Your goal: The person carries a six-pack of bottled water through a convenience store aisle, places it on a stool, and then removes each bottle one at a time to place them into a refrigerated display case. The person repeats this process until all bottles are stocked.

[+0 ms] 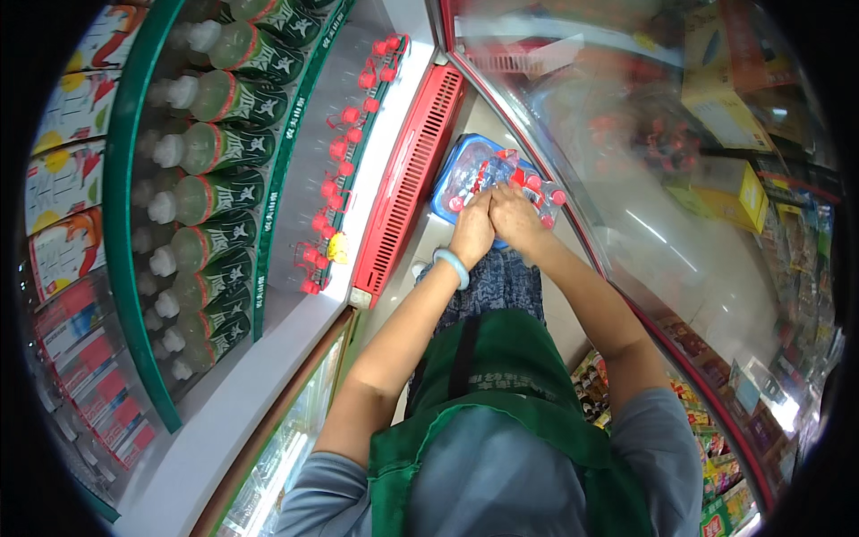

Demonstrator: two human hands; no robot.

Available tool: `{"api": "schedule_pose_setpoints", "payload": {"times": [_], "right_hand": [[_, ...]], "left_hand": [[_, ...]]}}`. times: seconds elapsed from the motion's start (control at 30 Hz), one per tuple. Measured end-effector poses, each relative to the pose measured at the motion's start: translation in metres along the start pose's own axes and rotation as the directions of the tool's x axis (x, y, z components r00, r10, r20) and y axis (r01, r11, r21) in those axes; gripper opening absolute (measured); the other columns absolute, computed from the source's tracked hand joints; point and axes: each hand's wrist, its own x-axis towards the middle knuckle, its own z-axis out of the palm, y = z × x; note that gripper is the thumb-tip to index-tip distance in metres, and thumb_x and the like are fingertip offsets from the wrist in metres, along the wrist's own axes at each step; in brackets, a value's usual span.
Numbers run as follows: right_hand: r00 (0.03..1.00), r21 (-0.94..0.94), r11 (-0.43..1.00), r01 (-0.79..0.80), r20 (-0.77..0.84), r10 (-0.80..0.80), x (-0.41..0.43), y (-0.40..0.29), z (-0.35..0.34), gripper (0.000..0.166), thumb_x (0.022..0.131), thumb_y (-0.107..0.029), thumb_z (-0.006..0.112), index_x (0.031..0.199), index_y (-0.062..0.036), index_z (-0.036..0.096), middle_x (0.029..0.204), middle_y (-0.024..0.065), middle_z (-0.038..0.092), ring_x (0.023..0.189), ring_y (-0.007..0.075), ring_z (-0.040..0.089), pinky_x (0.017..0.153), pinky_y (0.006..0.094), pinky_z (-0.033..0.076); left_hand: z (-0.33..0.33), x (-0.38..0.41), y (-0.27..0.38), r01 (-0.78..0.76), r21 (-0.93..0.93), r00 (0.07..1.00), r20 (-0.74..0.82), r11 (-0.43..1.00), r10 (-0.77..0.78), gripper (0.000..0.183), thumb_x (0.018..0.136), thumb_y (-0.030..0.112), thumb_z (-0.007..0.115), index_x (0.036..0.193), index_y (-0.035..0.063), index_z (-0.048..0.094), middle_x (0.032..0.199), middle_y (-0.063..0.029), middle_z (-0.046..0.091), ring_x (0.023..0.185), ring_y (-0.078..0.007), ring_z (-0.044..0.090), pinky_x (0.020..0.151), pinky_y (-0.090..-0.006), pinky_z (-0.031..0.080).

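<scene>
Both of my hands meet over a shrink-wrapped pack of plastic bottles (468,164) with red caps, low in front of me. My left hand (474,225), with a pale bangle at its wrist, has its fingers on the pack's clear wrap. Close against it, my right hand (513,213) has its fingertips bent at the same wrap. What the fingertips pinch is hidden beneath the hands. Under the pack lies a blue stool or crate (439,201), mostly covered by it.
At left, an open drinks cooler holds rows of green-labelled bottles (201,199) and red-capped large bottles (345,168). A red vented grille (413,181) runs along its base. The glass door (604,181) stands at right, with cartons (728,191) and packaged goods behind it.
</scene>
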Motion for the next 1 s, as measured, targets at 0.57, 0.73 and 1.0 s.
{"api": "schedule_pose_setpoints", "payload": {"times": [0.57, 0.73, 1.0], "right_hand": [[0.449, -0.194, 0.974, 0.113, 0.885, 0.125, 0.088, 0.046, 0.038, 0.023, 0.08, -0.025, 0.059, 0.097, -0.0163, 0.071, 0.101, 0.002, 0.069, 0.093, 0.0208, 0.065, 0.063, 0.0416, 0.051], [0.248, -0.322, 0.942, 0.097, 0.924, 0.291, 0.098, 0.029, 0.053, 0.03, 0.077, -0.025, 0.063, 0.105, -0.0151, 0.07, 0.11, 0.0059, 0.066, 0.096, 0.0204, 0.064, 0.073, 0.0396, 0.049], [0.37, -0.379, 0.925, 0.018, 0.862, 0.346, 0.099, 0.024, 0.052, 0.026, 0.083, -0.028, 0.058, 0.103, -0.0161, 0.069, 0.108, 0.0018, 0.065, 0.097, 0.0201, 0.062, 0.064, 0.0401, 0.048]], "left_hand": [[0.013, 0.009, -0.008, -0.097, 0.638, 0.934, 0.324, 0.764, -0.153, 0.039, 0.072, 0.032, 0.07, 0.102, 0.0071, 0.064, 0.097, -0.0063, 0.062, 0.101, -0.0234, 0.049, 0.085, -0.0357, 0.035], [0.025, 0.0, -0.02, -0.203, 0.748, 0.935, 0.339, 0.632, -0.101, 0.028, 0.079, 0.023, 0.058, 0.102, 0.0106, 0.065, 0.102, -0.0046, 0.06, 0.105, -0.0239, 0.047, 0.085, -0.035, 0.035], [0.014, -0.015, -0.035, -0.192, 0.733, 0.981, 0.121, 0.653, 0.153, 0.033, 0.08, 0.016, 0.055, 0.109, 0.0012, 0.06, 0.117, -0.0128, 0.056, 0.12, -0.0306, 0.043, 0.101, -0.0415, 0.031]]}}
